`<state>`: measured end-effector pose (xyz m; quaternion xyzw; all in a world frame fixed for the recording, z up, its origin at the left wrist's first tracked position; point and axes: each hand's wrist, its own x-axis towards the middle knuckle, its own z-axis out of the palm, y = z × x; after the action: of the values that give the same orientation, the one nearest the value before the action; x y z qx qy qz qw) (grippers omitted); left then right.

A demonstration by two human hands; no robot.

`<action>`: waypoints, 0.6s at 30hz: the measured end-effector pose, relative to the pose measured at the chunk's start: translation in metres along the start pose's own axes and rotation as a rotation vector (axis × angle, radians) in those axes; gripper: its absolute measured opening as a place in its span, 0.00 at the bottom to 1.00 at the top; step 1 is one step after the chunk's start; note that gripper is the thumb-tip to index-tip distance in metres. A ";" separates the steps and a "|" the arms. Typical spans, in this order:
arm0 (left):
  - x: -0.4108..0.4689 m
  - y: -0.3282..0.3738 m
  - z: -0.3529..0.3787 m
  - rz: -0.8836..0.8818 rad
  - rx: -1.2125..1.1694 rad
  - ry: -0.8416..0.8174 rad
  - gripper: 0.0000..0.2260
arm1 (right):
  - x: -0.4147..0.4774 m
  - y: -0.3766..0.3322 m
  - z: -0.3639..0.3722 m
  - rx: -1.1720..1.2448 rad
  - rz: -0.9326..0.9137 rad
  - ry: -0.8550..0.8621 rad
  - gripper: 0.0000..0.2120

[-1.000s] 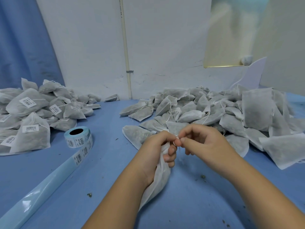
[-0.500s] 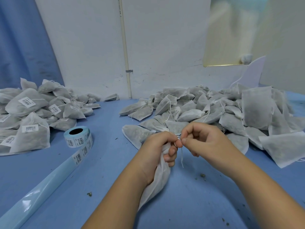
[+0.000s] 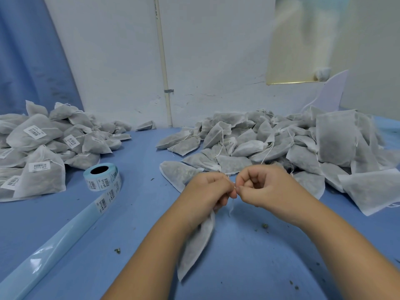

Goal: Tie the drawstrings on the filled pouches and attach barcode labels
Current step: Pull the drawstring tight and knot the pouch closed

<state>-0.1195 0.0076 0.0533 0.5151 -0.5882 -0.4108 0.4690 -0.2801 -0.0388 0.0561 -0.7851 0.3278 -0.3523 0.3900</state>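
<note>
Pouch (image 3: 197, 245) hangs right of the label roll (image 3: 101, 176), its neck bunched in the left hand (image 3: 207, 191) grip to hold the mouth closed. Right hand (image 3: 266, 187) grip pinches the drawstring (image 3: 232, 204), likely mid-knot. Roll lies near, probably for labelling next.

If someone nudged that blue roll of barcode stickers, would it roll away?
Probably not: the label roll lies flat, core hole up, so it would likely slide rather than roll. Its unwound strip trails across the table and looks thin and floppy, so it would probably drag or buckle. Being wound paper, it is likely light.
</note>
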 end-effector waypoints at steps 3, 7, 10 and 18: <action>0.000 -0.002 0.000 -0.003 0.024 -0.018 0.08 | 0.000 0.002 0.001 -0.020 0.016 -0.018 0.09; -0.001 -0.001 -0.001 -0.013 0.030 -0.062 0.09 | 0.000 0.002 0.000 -0.026 0.021 -0.037 0.11; -0.002 0.000 -0.005 -0.049 0.035 -0.112 0.08 | -0.001 0.002 -0.001 -0.022 0.022 -0.072 0.16; -0.002 -0.001 -0.012 -0.121 0.029 -0.144 0.08 | -0.001 0.005 -0.004 -0.031 0.096 -0.166 0.04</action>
<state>-0.1077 0.0100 0.0550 0.5255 -0.5942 -0.4656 0.3925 -0.2856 -0.0417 0.0534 -0.8009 0.3369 -0.2618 0.4202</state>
